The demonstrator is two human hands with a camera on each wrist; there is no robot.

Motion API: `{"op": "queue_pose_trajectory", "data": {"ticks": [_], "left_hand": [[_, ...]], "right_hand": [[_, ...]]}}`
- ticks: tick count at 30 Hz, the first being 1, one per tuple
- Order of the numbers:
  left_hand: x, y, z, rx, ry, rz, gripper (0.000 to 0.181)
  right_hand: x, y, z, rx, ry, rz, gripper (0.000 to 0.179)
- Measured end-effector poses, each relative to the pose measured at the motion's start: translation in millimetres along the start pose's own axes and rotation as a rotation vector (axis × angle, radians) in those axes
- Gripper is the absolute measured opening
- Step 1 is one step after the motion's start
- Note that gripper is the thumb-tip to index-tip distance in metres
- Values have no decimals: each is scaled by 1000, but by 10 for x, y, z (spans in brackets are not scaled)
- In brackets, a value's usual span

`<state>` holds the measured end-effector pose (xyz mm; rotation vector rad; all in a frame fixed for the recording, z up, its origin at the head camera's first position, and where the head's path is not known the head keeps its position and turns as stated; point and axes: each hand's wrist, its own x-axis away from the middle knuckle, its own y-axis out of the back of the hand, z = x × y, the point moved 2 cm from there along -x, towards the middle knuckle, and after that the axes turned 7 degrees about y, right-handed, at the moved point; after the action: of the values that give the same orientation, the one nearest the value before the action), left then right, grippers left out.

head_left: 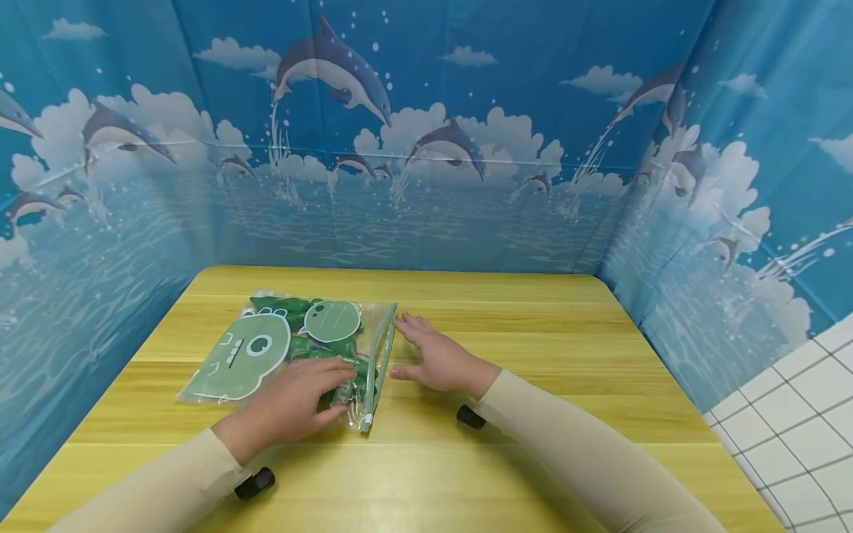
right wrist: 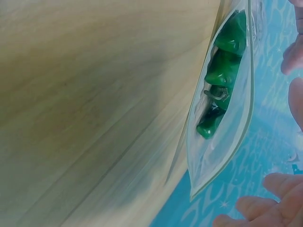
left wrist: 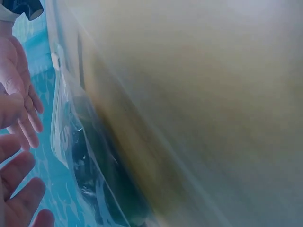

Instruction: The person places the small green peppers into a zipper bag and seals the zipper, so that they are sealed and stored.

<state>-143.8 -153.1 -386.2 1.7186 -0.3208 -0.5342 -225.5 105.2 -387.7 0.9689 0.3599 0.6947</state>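
Note:
A clear zip bag (head_left: 389,318) with a green cartoon monster print lies on the table, holding several shiny green peppers (head_left: 286,305). Its slider (head_left: 366,420) sits at the near end of the zip edge. In the right wrist view the bag's mouth gapes and the green peppers (right wrist: 222,66) show inside. My left hand (head_left: 293,400) is over the near right part of the bag, fingers spread and relaxed; whether it touches the plastic I cannot tell. Just right of the zip edge is my right hand (head_left: 440,359), fingers extended, holding nothing.
The yellow wood-grain table (head_left: 520,333) has rounded far corners. Blue curtains with dolphins (head_left: 426,222) surround its back and sides. White tiles (head_left: 813,392) show at the lower right. A black wrist camera (head_left: 255,483) is under the left wrist, another (head_left: 471,417) under the right.

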Motion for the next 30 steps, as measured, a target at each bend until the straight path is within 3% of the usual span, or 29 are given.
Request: {"op": "queue_pose_trajectory", "data": {"ticks": [15, 30], "left_hand": [[80, -133, -22, -28, -75, -19, 29], [18, -193, -35, -41, -40, 31, 36]], "right_hand": [[-13, -39, 4, -5, 39, -2, 96], [-21, -93, 25, -12, 60, 11, 98]]}}
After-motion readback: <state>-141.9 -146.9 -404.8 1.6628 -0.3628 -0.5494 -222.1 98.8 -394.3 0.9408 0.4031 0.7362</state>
